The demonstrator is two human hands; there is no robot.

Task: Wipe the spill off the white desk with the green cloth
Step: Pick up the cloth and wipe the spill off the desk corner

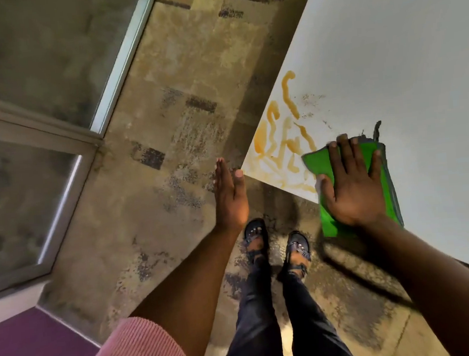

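Note:
An orange-brown spill (282,142) streaks the near left corner of the white desk (404,58), with dark specks beside it. The green cloth (327,218), grey-edged, lies flat at the desk's front edge just right of the spill and hangs partly over the edge. My right hand (350,184) presses flat on the cloth, fingers spread. My left hand (230,195) is held out flat over the floor, just off the desk's corner, holding nothing.
Patterned carpet (182,117) covers the floor left of and below the desk. A glass partition with a pale frame (54,142) stands at the left. My legs and sandalled feet (276,248) stand close to the desk's front edge.

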